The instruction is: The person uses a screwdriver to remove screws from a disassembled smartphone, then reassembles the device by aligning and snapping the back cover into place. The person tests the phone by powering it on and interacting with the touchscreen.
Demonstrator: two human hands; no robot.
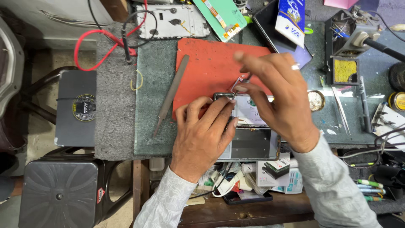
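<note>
Cluttered with repair gear, a green workbench mat is lying under an orange silicone pad, and an opened phone is sitting across the pad's lower edge, its inside facing up. The left hand is lying flat on the phone's left part, fingers spread and pressing down, gripping nothing. The right hand is hovering over the phone's upper end, thumb and forefinger pinching a small thin piece just above the frame; what the piece is I cannot tell. A metal file is lying slantwise beside the pad's left edge, and tweezers are resting well to the right. A soldering iron stand is standing at the far right.
</note>
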